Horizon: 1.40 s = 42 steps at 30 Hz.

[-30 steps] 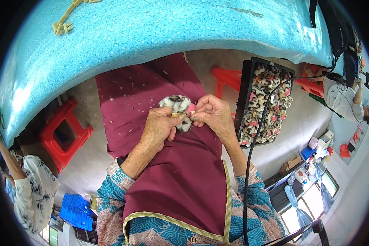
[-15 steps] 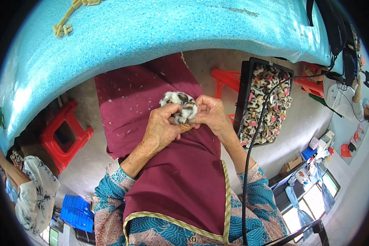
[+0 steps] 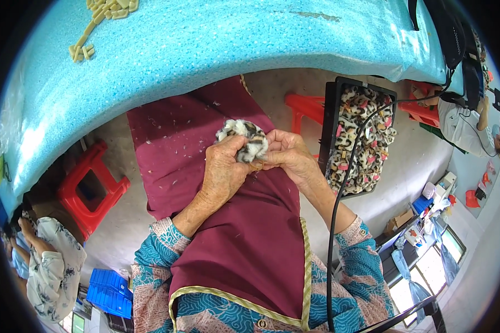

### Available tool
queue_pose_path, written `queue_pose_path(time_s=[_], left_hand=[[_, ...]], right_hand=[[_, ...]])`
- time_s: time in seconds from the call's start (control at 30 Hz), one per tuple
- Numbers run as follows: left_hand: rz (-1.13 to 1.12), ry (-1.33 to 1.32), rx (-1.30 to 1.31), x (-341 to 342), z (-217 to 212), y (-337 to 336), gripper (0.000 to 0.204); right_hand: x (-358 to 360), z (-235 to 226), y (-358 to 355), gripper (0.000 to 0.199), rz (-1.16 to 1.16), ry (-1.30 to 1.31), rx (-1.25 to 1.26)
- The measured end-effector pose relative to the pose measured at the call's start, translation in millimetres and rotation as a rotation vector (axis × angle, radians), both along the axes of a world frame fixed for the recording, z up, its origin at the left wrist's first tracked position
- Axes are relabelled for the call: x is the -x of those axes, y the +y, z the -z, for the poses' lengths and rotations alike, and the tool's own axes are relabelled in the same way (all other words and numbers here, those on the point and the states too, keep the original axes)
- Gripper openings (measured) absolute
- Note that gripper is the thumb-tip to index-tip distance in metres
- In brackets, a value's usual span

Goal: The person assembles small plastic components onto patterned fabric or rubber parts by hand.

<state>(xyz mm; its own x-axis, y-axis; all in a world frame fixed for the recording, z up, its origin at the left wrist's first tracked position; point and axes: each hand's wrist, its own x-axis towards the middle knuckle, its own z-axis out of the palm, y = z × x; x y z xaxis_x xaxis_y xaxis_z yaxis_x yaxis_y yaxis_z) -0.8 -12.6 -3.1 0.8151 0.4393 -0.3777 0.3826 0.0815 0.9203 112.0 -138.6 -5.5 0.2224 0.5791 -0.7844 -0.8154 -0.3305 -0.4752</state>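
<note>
Blue-speckled worktop: short of its near edge, over the maroon apron, left hand and right hand both pinch a leopard-spotted plush piece. I judge the step fingertip work on its near side; the next move calls for steady pinches.

The apron is of maroon cloth, and its edge has a yellow-green striped border. Under it is a teal and pale pink shirt, printed with wavy lines, having a round button and long sleeves.
</note>
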Motion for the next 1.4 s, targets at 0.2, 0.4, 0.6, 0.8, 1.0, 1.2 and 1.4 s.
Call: queue_pose_path(time_s=[0.2, 0.4, 0.6, 0.8, 1.0, 1.2, 1.4], left_hand=[[-0.108, 0.254, 0.498, -1.9, -11.6, 11.3, 0.011], [-0.334, 0.252, 0.76, 1.4, -10.5, 6.8, 0.009], [-0.349, 0.261, 0.761, -0.2, -18.8, 4.8, 0.007], [-0.302, 0.264, 0.765, 2.4, -13.6, 10.4, 0.008], [-0.282, 0.271, 0.769, 1.2, -11.5, 12.4, 0.008], [-0.274, 0.292, 0.756, 0.9, -13.2, 13.1, 0.009], [-0.268, 0.295, 0.769, -1.2, -14.3, 14.1, 0.008]], right_hand=[[22.5, -17.2, -3.8, 0.022, 0.052, -0.378, 0.064], [36.0, -25.0, -0.5, 0.021, 0.238, -0.578, 0.058], [28.4, -22.7, 2.9, 0.019, 0.141, -0.58, 0.115], [18.3, -17.9, 4.1, 0.018, 0.067, -0.532, 0.067], [11.2, -15.6, 4.1, 0.019, 0.002, -0.506, 0.039], [6.8, -15.1, 4.5, 0.019, -0.061, -0.555, 0.02], [8.7, -15.0, 5.1, 0.011, 0.016, -0.565, -0.039]])
